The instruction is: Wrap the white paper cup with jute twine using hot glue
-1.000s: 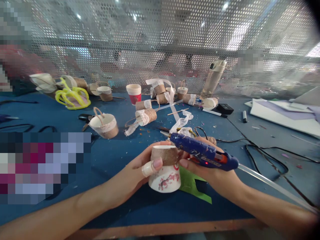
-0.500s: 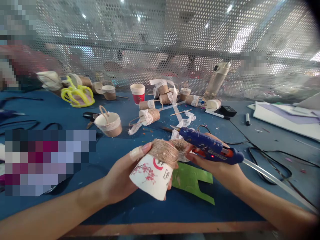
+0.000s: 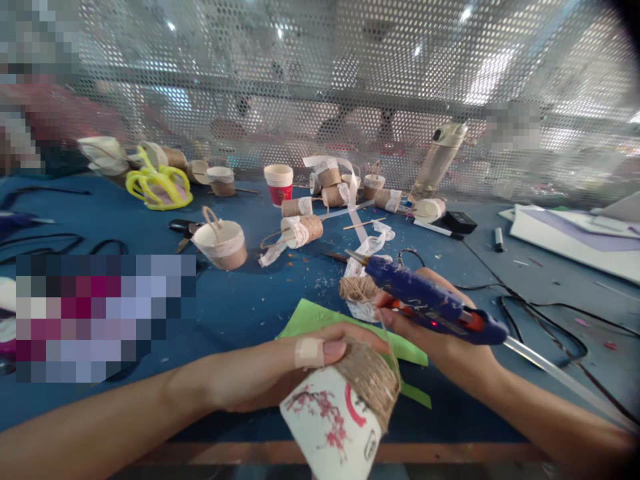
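Observation:
My left hand point(image 3: 305, 357), a plaster on its thumb, is closed around a white paper cup point(image 3: 330, 417) with a red blossom print. Brown twine point(image 3: 373, 377) covers the cup's wider part, which points away from me. From the wrap, a loose strand runs up to my right hand point(image 3: 440, 333). That hand grips a blue glue gun point(image 3: 425, 293) with a lit red light and a clear glue stick point(image 3: 545, 370) in its back. Its nozzle points up and left. Near the right fingertips lies a ball of twine point(image 3: 356, 288) beside white lace.
A green sheet point(image 3: 315, 317) lies beneath my hands. Twine-wrapped cups point(image 3: 303, 230), a red cup point(image 3: 280, 185) and a yellow crown-shaped piece point(image 3: 159, 190) stand farther back. Black cable point(image 3: 540, 310) loops at right. White boards point(image 3: 575, 240) lie far right; a bottle point(image 3: 439, 160) stands behind.
My left hand has brought the cup down and to the right, toward the table's near edge. A twine strand now stretches between cup and right hand. More of the green sheet shows.

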### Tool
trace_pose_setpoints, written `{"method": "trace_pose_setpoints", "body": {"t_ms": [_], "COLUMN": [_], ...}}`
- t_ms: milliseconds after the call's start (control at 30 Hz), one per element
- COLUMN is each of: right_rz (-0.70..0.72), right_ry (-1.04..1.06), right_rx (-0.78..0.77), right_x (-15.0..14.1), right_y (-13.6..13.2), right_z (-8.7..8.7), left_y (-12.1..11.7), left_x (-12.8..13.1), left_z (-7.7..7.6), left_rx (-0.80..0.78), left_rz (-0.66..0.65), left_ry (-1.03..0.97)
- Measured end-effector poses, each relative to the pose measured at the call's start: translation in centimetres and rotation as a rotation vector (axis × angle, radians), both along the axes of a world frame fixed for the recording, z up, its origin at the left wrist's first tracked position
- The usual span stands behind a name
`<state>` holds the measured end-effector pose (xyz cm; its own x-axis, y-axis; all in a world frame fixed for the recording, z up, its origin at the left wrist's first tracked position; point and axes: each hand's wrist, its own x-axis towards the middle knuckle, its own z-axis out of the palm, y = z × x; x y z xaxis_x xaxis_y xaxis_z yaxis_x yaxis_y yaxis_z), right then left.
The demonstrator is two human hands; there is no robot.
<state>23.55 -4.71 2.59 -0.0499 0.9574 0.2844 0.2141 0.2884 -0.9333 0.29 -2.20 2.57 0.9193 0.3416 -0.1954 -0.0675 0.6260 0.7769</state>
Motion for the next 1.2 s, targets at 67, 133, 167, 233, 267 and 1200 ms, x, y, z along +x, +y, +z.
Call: {"method": "trace_pose_setpoints", "body": {"t_ms": [67,133,167,233,267,1200], "right_rz": [0.072,0.125,0.13,0.108,0.083,0.123], "right_ry": [0.034,0.07,0.09,0.116,0.121,-0.135], "right_rx": [-0.053,-0.095,-0.111,-0.138,-0.143,0.214], "right_x": [-0.2,-0.3,-0.3,-0.3,-0.3,-2.8], "right_y": [0.0,0.1,0.1,0.3,0.4,4.6], "right_z": [-0.2,-0.3,-0.3,-0.3,-0.3,5.0], "left_y": [0.1,0.2,0.2,0.3,0.4,0.8], "left_x": [-0.2,-0.4,-0.5,-0.7,-0.7,-1.3], "left_z": [0.1,0.1,0.0,-0.2,-0.3,0.4], "left_rx": [0.009,0.026,0.036,0.059,0.067,0.158], "left_rz": [-0.024,-0.019,-0.017,-0.019,-0.014,0.06], "left_ry": [-0.04,-0.086,-0.101,-0.105,-0.096,-0.116]}}
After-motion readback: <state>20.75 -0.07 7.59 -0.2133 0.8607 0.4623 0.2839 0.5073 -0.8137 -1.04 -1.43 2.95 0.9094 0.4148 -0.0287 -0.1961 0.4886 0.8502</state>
